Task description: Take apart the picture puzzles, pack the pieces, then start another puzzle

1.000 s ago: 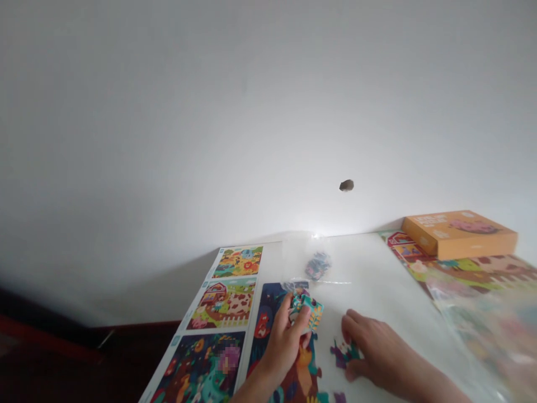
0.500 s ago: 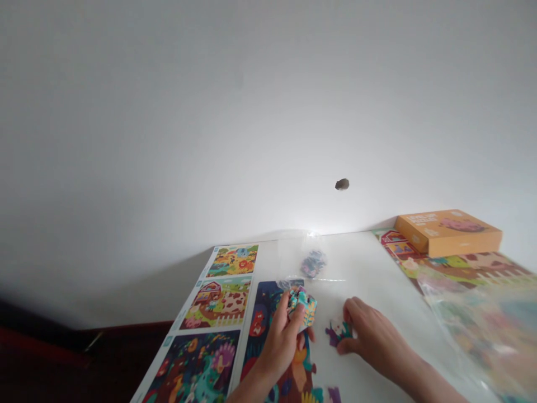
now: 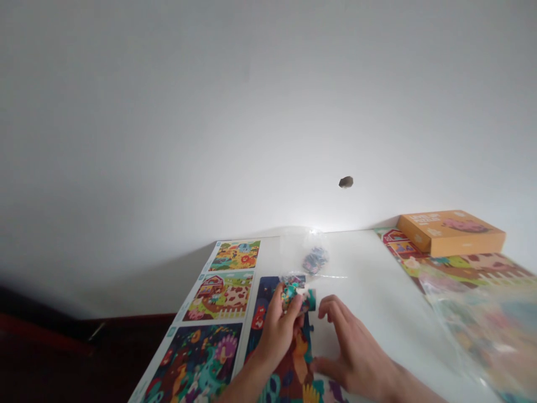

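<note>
My left hand is closed on a small stack of colourful puzzle pieces, held just above the partly built dark puzzle on the white table. Beside it, my right hand reaches toward the stack. Its fingers are curled and apart, with fingertips close to the pieces. I see nothing held in the right hand, though its palm side is hidden.
A guide sheet with several pictures lies at the left. A clear bag with pieces sits behind the hands. An orange box rests on a farm-scene puzzle at the right, with clear plastic in front. The wall rises behind.
My right hand left the purple piece it was touching on the table and moved left toward the stack in my left hand. The left hand shifted slightly left and up.
</note>
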`<state>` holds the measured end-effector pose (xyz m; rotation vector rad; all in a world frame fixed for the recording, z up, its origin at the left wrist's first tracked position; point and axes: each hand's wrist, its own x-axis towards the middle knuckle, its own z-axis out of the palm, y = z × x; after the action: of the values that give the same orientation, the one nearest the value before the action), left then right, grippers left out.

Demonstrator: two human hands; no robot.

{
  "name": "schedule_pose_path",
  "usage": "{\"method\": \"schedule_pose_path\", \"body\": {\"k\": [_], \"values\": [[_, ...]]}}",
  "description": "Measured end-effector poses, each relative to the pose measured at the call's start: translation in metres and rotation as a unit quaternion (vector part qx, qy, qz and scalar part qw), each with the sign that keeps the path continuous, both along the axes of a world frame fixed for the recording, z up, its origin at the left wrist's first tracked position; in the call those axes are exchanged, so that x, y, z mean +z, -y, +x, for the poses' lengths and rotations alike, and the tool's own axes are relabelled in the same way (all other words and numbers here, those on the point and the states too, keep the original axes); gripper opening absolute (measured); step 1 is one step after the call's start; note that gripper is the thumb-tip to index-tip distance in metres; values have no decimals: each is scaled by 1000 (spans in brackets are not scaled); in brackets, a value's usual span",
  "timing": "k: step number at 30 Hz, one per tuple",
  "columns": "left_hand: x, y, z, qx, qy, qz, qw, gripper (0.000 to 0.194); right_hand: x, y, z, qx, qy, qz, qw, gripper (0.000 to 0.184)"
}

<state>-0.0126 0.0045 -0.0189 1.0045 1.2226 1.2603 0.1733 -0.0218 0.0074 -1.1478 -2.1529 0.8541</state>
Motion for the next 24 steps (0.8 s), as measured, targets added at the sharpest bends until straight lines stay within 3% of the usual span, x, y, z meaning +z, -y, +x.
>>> {"method": "schedule_pose_path", "body": {"k": [2,4,8,12,16,21,24], "values": [[3,-6,-3,8,5,5,1000,40,8,3,0,104,59,13,993,52],[7,-9,-7,3,18,12,1000,35,12,3,0,190,99,31,976,45],[11,-7,-10,8,6,23,1000,34,17,-1,4,234,119,38,964,40],[13,-3,-9,74,-91,40,992,34,25,-3,10,239,125,10,963,32],[13,-5,-11,84,-94,56,990,32,30,0,9,209,106,18,972,25],[8,-11,-18,91,-47,62,993,30,15,1,5,144,99,47,983,15],[5,-11,-18,79,-26,47,995,31,4,-8,7,71,99,57,991,19]]}}
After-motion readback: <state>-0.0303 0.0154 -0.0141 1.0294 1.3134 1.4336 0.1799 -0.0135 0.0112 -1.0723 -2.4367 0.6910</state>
